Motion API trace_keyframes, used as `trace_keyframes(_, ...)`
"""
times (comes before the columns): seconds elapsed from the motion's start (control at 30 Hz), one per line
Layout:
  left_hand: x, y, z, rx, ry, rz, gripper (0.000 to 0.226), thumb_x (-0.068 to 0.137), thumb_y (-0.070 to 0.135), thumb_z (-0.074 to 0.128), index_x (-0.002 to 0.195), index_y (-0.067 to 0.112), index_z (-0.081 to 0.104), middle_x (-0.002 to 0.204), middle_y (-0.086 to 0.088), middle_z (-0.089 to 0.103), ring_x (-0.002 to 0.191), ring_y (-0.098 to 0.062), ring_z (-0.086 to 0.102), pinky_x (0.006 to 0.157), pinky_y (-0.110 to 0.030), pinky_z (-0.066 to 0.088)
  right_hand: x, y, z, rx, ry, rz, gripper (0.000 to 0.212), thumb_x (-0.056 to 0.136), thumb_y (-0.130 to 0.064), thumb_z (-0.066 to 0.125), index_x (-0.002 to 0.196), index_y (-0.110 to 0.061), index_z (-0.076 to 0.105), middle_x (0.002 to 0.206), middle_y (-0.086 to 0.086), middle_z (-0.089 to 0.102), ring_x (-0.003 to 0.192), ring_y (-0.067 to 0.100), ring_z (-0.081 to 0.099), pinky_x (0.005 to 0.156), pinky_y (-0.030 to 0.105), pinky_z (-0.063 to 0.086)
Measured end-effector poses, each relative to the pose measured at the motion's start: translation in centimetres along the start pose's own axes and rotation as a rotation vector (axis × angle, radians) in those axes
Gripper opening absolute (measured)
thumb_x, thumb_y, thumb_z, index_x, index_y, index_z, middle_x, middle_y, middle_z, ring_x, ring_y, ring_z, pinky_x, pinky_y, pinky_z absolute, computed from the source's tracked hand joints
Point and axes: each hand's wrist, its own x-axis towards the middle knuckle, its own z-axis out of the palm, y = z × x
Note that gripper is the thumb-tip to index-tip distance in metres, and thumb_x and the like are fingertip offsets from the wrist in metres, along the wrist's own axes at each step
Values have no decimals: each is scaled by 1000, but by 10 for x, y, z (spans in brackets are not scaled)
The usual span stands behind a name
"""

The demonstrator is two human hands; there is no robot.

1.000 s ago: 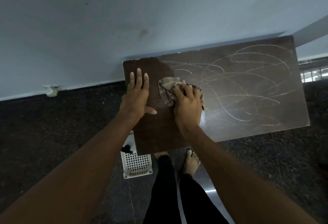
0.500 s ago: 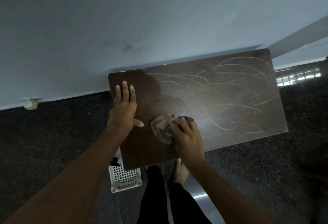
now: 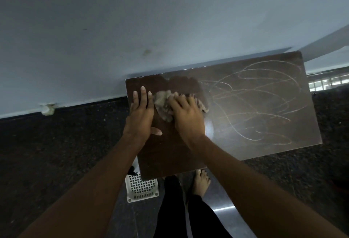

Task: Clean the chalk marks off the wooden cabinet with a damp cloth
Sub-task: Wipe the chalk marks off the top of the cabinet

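The dark wooden cabinet top point(image 3: 264, 149) stands against a pale wall. White chalk scribbles point(image 3: 260, 105) cover its right two thirds; the left part looks dark and free of marks. A crumpled beige cloth point(image 3: 163, 105) lies near the back left of the top. My right hand point(image 3: 187, 117) presses down on the cloth with its fingers spread over it. My left hand point(image 3: 140, 113) lies flat on the wood just left of the cloth, fingers straight and thumb out.
A white perforated plastic basket point(image 3: 141, 188) sits on the dark speckled floor under the cabinet's front left corner. My legs and a bare foot point(image 3: 202, 181) are close to the front edge. A lit railing point(image 3: 328, 81) shows at the far right.
My right hand has pushed the cloth from the front of the top back toward the wall, beside my left hand's fingers. The left hand stays flat in place.
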Motion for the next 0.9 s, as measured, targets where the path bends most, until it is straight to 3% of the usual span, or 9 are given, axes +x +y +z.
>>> trace_keyframes(0.2,1,-3,2,-5,-4,2,137,70,46,83,156,11,-18,158,-9,-38,148,-34,-28,118,-58,28,-42,39,3,-92,-12,-181,46,79,-14,68,125,-15,64,130,10,59,110,34,49,84,47,53)
trace_keyframes(0.33,2,-5,3,-27,5,16,138,69,48,83,156,11,-17,159,-8,-36,149,-34,-27,118,-57,28,16,30,0,-16,99,126,38,87,-12,65,125,-14,65,125,9,61,108,34,50,79,45,52)
trace_keyframes(0.47,2,-13,10,-93,74,50,138,66,49,85,157,15,-12,161,-4,-32,149,-30,-26,120,-56,24,75,-5,-4,20,122,342,36,95,-15,58,131,-18,60,132,9,54,117,32,44,93,43,49)
trace_keyframes(0.6,4,-20,15,-173,132,78,138,62,52,85,159,18,-7,162,1,-27,150,-26,-24,115,-58,32,75,-43,2,-20,53,135,39,95,-18,60,134,-20,57,134,7,51,122,30,43,103,42,42)
trace_keyframes(0.77,3,-19,13,-150,142,70,138,60,58,83,159,17,-4,164,0,-24,151,-26,-22,117,-54,32,73,-19,-5,-50,24,-42,40,91,-18,64,130,-14,61,128,10,57,116,34,49,85,45,52)
trace_keyframes(0.9,2,-18,12,-145,137,68,138,61,54,84,160,18,-5,164,1,-26,151,-24,-22,118,-52,30,68,24,-16,-59,63,135,41,93,-18,63,134,-14,59,129,12,56,118,37,47,75,46,55)
